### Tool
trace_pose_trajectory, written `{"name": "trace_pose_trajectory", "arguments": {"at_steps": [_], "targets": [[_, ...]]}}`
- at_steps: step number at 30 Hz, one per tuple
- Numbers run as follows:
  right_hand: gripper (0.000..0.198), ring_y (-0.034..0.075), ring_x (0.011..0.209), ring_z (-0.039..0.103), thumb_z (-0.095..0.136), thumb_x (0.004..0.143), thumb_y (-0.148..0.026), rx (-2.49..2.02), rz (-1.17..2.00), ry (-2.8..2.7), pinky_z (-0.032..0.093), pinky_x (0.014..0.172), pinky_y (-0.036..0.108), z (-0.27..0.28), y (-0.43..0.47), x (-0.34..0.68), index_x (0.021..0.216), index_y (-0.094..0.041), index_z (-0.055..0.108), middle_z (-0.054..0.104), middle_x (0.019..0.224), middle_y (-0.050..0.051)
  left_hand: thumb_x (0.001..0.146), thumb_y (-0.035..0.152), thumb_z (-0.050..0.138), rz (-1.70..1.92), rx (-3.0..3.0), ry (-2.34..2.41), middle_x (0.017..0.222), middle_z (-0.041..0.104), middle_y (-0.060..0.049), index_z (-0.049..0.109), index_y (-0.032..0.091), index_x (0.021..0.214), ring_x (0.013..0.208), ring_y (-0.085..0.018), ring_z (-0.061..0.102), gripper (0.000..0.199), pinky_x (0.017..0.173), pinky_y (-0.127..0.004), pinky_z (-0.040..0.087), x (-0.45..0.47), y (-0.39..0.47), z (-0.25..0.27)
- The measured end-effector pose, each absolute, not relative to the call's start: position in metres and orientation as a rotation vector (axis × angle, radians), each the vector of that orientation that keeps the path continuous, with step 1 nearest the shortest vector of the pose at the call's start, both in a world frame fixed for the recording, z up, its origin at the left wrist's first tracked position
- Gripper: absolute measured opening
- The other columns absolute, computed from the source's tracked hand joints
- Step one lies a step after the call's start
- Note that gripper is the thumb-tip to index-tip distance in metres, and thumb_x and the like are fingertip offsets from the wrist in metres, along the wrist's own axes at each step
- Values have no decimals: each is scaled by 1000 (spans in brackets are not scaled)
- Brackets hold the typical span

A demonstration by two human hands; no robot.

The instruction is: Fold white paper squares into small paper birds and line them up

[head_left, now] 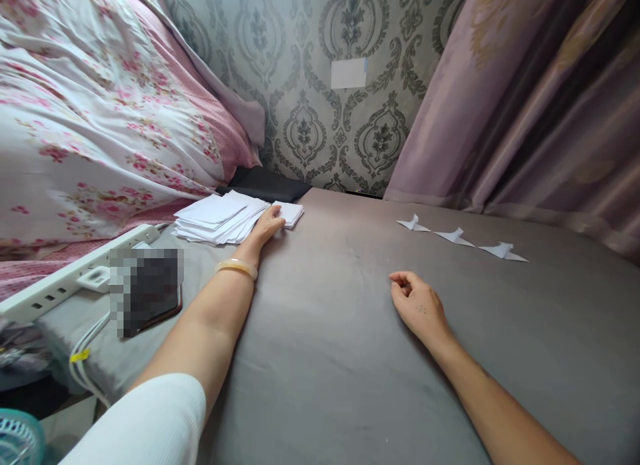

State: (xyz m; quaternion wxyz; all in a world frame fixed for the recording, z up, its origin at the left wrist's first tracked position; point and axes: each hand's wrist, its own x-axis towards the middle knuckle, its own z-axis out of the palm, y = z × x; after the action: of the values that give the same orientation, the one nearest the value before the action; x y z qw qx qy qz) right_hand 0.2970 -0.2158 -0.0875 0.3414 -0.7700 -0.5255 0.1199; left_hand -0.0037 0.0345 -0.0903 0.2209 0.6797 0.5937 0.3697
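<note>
My left hand (270,225) reaches to the far left and rests at a small stack of white paper squares (293,213). Its thumb and forefinger show slightly apart over the paper; the other fingertips are hard to make out. Beside it spreads a larger, fanned pile of white paper sheets (215,215). My right hand (417,301) is over the middle of the grey surface, its fingers curled in towards the thumb with nothing seen in them. Beyond it, three folded white paper birds (455,235) stand in a slanting row, wings spread.
Grey cloth (320,358) covers the flat surface. A white power strip (75,278) with a plugged-in charger and cables lies along the left edge, next to a blurred-out phone (155,291). A black flat item (270,183) sits behind the paper. Floral bedding (100,118) and a purple curtain (450,118) flank the wall.
</note>
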Motion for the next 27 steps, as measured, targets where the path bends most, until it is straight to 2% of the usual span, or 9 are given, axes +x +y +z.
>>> {"name": "trace_pose_trajectory", "arguments": {"at_steps": [5,12,14,18,20,23,27], "targets": [[29,18,66,59,46,74,-29,-1999,291,-1376,41,65,30,-88,-216,298,92,-20,66,65,72,4,62,16,50,1016,1911,1632,126,59,-12,58,12,121,121,-28,52,60,105,-34,38,-4,34,-89],[31,18,64,58,46,73,-33,-1983,291,-1380,41,64,31,-90,-215,298,91,-19,67,65,70,4,80,17,44,1122,1948,1593,108,68,-8,65,13,110,107,-24,59,37,98,-34,42,-2,33,-94],[31,18,64,58,47,73,-33,-1987,309,-1375,41,64,31,-89,-215,299,92,-19,67,65,70,4,82,16,43,1199,1936,1611,105,69,-9,67,14,104,107,-26,59,32,98,-36,40,-1,29,-91],[31,18,62,58,48,73,-35,-1957,323,-1340,42,64,31,-90,-215,300,93,-19,67,66,71,4,91,24,40,1500,1862,1605,123,62,-8,63,19,110,120,-24,50,30,103,-35,35,10,18,-72],[32,18,62,57,49,74,-36,-1904,324,-1301,43,64,32,-90,-214,300,94,-18,66,66,74,5,88,33,52,1690,1591,1284,109,67,-7,66,17,97,110,-23,56,23,93,-30,43,24,9,-62],[33,18,63,58,52,76,-43,-1790,365,-1242,44,64,32,-89,-213,299,93,-17,66,67,78,6,84,41,60,1578,1501,1117,83,69,-5,65,14,87,80,-18,64,28,71,-27,50,54,-10,-53],[49,20,72,64,52,77,-62,-1577,590,-1053,48,58,30,-81,-215,298,94,-17,62,68,92,11,66,30,80,1010,1176,629,84,70,-7,67,11,92,74,-16,64,34,73,-29,52,94,-51,-51]]}}
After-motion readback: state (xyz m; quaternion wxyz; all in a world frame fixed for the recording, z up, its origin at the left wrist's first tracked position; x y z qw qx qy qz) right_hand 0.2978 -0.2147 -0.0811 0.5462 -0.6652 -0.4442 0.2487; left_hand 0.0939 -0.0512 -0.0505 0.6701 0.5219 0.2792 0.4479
